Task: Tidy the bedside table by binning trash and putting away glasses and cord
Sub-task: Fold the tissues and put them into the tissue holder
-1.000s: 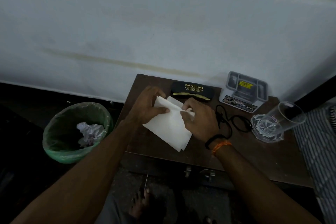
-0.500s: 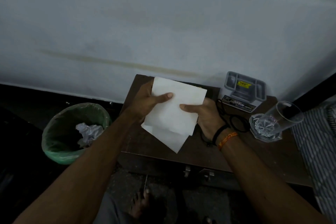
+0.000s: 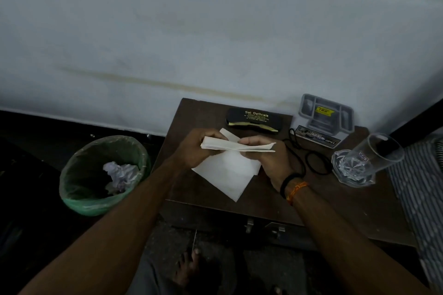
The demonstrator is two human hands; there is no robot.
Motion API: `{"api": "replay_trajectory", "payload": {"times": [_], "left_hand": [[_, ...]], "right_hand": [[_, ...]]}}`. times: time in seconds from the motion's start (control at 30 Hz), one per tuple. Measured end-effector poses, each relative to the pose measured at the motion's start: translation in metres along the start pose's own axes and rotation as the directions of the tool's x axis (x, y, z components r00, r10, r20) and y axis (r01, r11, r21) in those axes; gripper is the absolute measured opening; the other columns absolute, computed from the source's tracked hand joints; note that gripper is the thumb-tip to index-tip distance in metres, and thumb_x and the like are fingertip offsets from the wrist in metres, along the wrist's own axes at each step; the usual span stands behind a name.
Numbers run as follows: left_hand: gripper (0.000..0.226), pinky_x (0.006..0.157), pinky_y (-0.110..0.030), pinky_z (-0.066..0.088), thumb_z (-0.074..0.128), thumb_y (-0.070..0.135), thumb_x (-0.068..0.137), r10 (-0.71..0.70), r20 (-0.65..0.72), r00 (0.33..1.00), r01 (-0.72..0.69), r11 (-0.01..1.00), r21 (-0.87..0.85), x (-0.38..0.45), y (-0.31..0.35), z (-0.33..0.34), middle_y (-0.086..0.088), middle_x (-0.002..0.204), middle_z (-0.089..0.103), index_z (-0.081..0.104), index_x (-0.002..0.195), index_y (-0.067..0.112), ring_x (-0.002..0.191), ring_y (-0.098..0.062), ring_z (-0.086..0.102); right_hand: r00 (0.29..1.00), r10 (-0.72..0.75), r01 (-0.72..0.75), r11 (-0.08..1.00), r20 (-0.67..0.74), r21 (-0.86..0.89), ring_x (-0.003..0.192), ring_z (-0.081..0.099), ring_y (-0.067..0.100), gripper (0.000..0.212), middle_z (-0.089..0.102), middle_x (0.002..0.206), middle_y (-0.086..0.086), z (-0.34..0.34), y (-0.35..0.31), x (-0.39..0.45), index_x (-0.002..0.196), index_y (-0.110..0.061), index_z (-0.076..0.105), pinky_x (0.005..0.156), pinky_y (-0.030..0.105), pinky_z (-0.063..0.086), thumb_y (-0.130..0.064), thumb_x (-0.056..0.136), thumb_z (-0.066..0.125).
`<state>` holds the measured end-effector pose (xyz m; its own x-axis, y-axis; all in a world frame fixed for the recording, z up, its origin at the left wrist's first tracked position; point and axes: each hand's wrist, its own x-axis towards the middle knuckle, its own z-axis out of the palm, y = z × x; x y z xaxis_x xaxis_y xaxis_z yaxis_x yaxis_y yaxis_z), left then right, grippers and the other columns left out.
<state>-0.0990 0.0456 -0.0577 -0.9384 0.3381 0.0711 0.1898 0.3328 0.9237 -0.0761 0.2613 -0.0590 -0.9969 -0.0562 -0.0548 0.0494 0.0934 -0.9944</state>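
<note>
Both hands, left (image 3: pixel 195 148) and right (image 3: pixel 266 158), grip a folded paper (image 3: pixel 236 146) edge-on; another sheet (image 3: pixel 227 175) lies beneath, the bin (image 3: pixel 96 201) further left.

A big white wall (image 3: pixel 215 31) is filling the top of the view, and a thin yellow-brown stain (image 3: pixel 167 84) is running across it. A dark strip (image 3: pixel 72 122) is lying along the bottom of the wall. The brown wooden counter (image 3: pixel 335 211) is standing right against the wall, with metal handles (image 3: pixel 249 225) hanging on its front. The floor (image 3: pixel 36 211) is looking very dark. A striped cloth (image 3: pixel 422 187) is showing at the right edge. The light is looking dim.
</note>
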Motion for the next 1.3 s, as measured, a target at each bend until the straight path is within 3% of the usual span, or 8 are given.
{"api": "replay_trajectory", "payload": {"times": [0.13, 0.37, 0.53, 0.7, 0.9, 1.13, 1.23, 1.3], "left_hand": [[0.013, 0.075, -0.021, 0.050, 0.072, 0.003, 0.084, -0.079, -0.053, 0.995, 0.073, 0.991, -0.113, 0.007, 0.008, 0.000, -0.003, 0.089, 0.072, 0.074, 0.095, 0.006, 0.084, -0.005, 0.066], [0.035, 0.096, -0.045, 0.052, 0.068, 0.004, 0.085, -0.434, 0.080, 0.897, 0.411, 0.755, -0.511, 0.007, 0.021, 0.003, -0.014, 0.118, 0.069, 0.066, 0.119, 0.006, 0.113, -0.031, 0.063], [0.026, 0.074, -0.030, 0.054, 0.049, 0.005, 0.094, -0.408, 0.084, 0.909, 0.387, 0.753, -0.532, 0.009, 0.033, 0.005, -0.013, 0.111, 0.068, 0.066, 0.114, 0.008, 0.097, -0.025, 0.063], [0.033, 0.055, -0.020, 0.046, 0.042, 0.002, 0.096, -0.444, 0.129, 0.887, 0.392, 0.574, -0.719, 0.011, 0.038, 0.010, -0.012, 0.083, 0.069, 0.074, 0.089, 0.007, 0.066, -0.018, 0.059], [0.031, 0.049, -0.017, 0.044, 0.049, 0.003, 0.092, -0.514, 0.157, 0.844, 0.428, 0.466, -0.775, 0.014, 0.038, 0.013, -0.020, 0.105, 0.064, 0.075, 0.077, 0.002, 0.063, -0.014, 0.057], [0.037, 0.059, -0.022, 0.052, 0.055, -0.005, 0.085, -0.456, 0.034, 0.889, 0.349, 0.629, -0.695, 0.016, 0.043, 0.018, -0.015, 0.115, 0.064, 0.070, 0.055, 0.010, 0.091, -0.025, 0.061], [0.043, 0.070, -0.025, 0.057, 0.051, -0.009, 0.086, -0.357, 0.024, 0.934, 0.287, 0.707, -0.646, 0.016, 0.050, 0.016, -0.013, 0.118, 0.065, 0.073, 0.056, 0.012, 0.108, -0.032, 0.059], [0.050, 0.085, -0.035, 0.057, 0.036, -0.010, 0.086, -0.296, 0.046, 0.954, 0.250, 0.700, -0.669, 0.015, 0.051, 0.011, -0.015, 0.107, 0.068, 0.073, 0.056, 0.007, 0.109, -0.036, 0.058]], "right_hand": [[0.999, 0.017, -0.014, 0.995, -0.029, 0.101, 0.099, 0.069, 0.026, 0.024, 0.074, 0.104, 0.014, -0.003, -0.008, 0.006, 0.102, 0.001, 0.073, 0.085, 0.036, 0.056, 0.004, 0.079, 0.074], [0.963, 0.209, -0.260, 0.882, 0.169, 0.393, 0.112, 0.065, 0.032, 0.047, 0.068, 0.122, 0.015, -0.017, -0.022, 0.008, 0.125, -0.002, 0.062, 0.095, 0.046, 0.053, 0.012, 0.080, 0.065], [0.948, 0.291, -0.319, 0.892, 0.133, 0.322, 0.093, 0.064, 0.029, 0.022, 0.069, 0.105, 0.014, -0.022, -0.027, 0.006, 0.102, -0.004, 0.068, 0.058, 0.031, 0.055, 0.009, 0.087, 0.058], [0.930, 0.331, -0.368, 0.821, 0.160, 0.437, 0.100, 0.065, 0.031, 0.023, 0.066, 0.124, 0.019, -0.024, -0.033, 0.006, 0.100, -0.007, 0.070, 0.050, 0.025, 0.052, 0.004, 0.093, 0.052], [0.905, 0.384, -0.422, 0.748, 0.184, 0.512, 0.084, 0.071, 0.027, 0.031, 0.065, 0.117, 0.019, -0.026, -0.037, 0.005, 0.072, -0.005, 0.059, 0.051, 0.022, 0.055, 0.001, 0.095, 0.039], [0.893, 0.428, -0.426, 0.701, 0.140, 0.572, 0.096, 0.068, 0.030, 0.042, 0.069, 0.109, 0.022, -0.037, -0.045, 0.006, 0.085, 0.002, 0.067, 0.069, 0.031, 0.060, -0.038, 0.093, 0.058], [0.931, 0.361, -0.351, 0.847, 0.052, 0.401, 0.092, 0.069, 0.020, 0.010, 0.067, 0.110, 0.011, -0.039, -0.052, 0.005, 0.092, -0.008, 0.066, 0.067, 0.025, 0.059, -0.007, 0.084, 0.072], [0.950, 0.313, -0.291, 0.900, -0.017, 0.325, 0.092, 0.069, 0.021, 0.029, 0.065, 0.114, 0.009, -0.044, -0.054, 0.006, 0.099, -0.010, 0.065, 0.065, 0.026, 0.059, 0.009, 0.078, 0.072]]}}
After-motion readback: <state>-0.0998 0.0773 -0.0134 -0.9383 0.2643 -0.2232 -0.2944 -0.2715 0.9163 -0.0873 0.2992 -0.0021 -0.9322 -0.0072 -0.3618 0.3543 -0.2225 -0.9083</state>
